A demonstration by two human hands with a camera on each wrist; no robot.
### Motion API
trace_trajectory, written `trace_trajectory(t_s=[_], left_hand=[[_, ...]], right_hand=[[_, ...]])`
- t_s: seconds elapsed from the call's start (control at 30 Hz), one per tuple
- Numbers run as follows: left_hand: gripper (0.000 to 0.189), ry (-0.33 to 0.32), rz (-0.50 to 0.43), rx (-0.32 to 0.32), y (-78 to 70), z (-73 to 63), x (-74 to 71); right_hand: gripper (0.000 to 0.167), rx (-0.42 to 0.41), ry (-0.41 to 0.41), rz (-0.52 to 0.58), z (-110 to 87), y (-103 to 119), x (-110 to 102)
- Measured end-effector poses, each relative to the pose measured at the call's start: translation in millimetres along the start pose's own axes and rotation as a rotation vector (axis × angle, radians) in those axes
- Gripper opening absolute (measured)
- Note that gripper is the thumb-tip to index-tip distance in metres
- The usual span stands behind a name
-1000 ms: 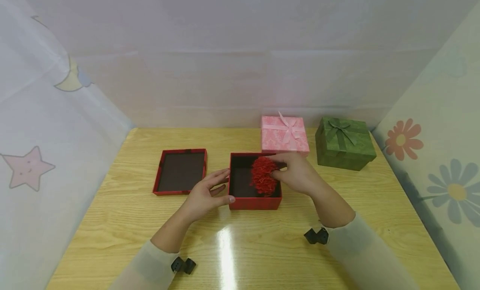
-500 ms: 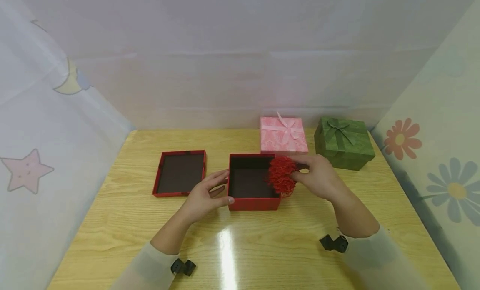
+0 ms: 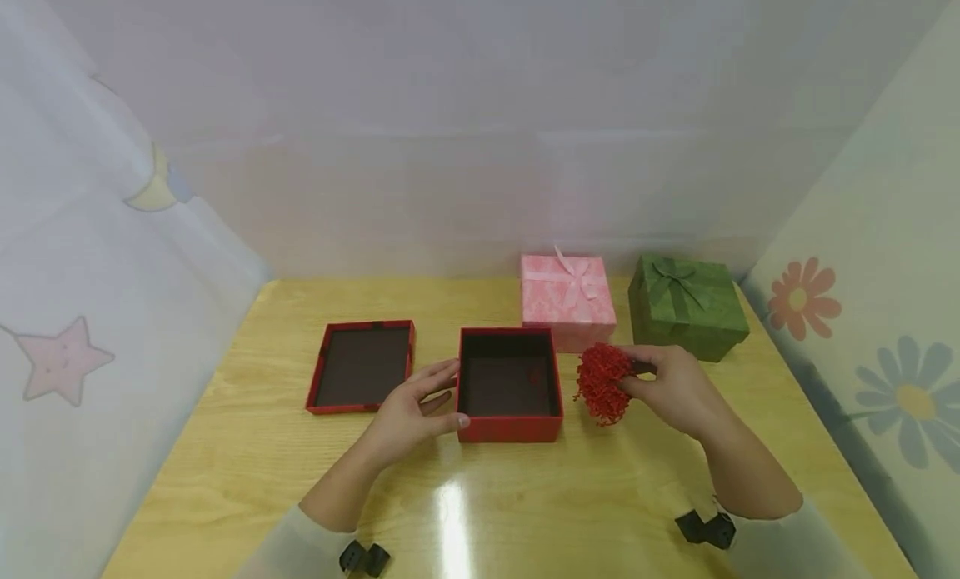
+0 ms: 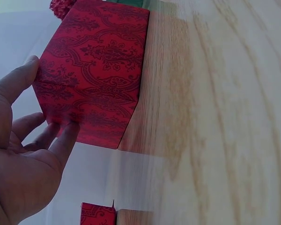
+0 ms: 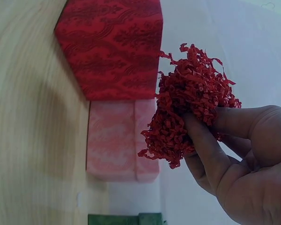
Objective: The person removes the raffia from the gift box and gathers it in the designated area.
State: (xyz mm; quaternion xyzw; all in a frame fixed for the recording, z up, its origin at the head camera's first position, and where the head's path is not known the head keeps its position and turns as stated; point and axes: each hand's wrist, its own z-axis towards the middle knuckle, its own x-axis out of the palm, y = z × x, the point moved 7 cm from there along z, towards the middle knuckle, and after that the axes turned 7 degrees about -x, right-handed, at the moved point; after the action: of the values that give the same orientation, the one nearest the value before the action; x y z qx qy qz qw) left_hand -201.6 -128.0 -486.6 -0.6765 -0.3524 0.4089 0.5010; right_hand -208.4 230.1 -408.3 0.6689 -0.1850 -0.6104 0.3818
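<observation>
A clump of crinkled red shredded paper [image 3: 602, 381] hangs to the right of the red gift box, over the table. My right hand [image 3: 671, 391] pinches it between thumb and fingers, and in the right wrist view loose strands of the shredded paper [image 5: 192, 98] stick out around the fingertips. The red gift box [image 3: 510, 431] stands uncovered, its dark inside showing with a faint red trace near the right. My left hand [image 3: 408, 414] rests against the left of the box, thumb at the front corner; the left wrist view shows its patterned side [image 4: 98, 70] touched by spread fingers.
The red lid [image 3: 360, 366] lies upturned on the wooden table [image 3: 300, 479], left of the box. Behind stand a pink gift box [image 3: 567, 296] with a bow and, farther right, a green gift box [image 3: 690, 308]. Printed cloth walls enclose the back and sides.
My right hand has carried the shredded paper from inside the red box over its right wall and out to the right. My left hand stays at the box. The head view has tilted slightly upward.
</observation>
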Motion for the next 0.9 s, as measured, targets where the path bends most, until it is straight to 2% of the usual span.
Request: trace_trajectory(t_s=[0.23,0.43,0.7,0.9], left_hand=[[0.089,-0.003,0.001,-0.017,4.8,-3.8,3.6],[0.088,-0.007,0.012,-0.012,6.5,-4.0,1.8],[0.088,-0.006,0.013,-0.002,6.3,-1.8,1.0],[0.087,-0.01,0.015,0.01,3.6,0.1,-0.1]], right_hand=[[0.047,0.058,-0.007,0.027,-20.0,-29,-4],[0.049,0.063,-0.026,-0.025,-29.7,-48,-12],[0.049,0.087,-0.048,-0.028,-40.6,-75,-24],[0.051,0.136,-0.061,-0.09,-48.7,-97,-36]])
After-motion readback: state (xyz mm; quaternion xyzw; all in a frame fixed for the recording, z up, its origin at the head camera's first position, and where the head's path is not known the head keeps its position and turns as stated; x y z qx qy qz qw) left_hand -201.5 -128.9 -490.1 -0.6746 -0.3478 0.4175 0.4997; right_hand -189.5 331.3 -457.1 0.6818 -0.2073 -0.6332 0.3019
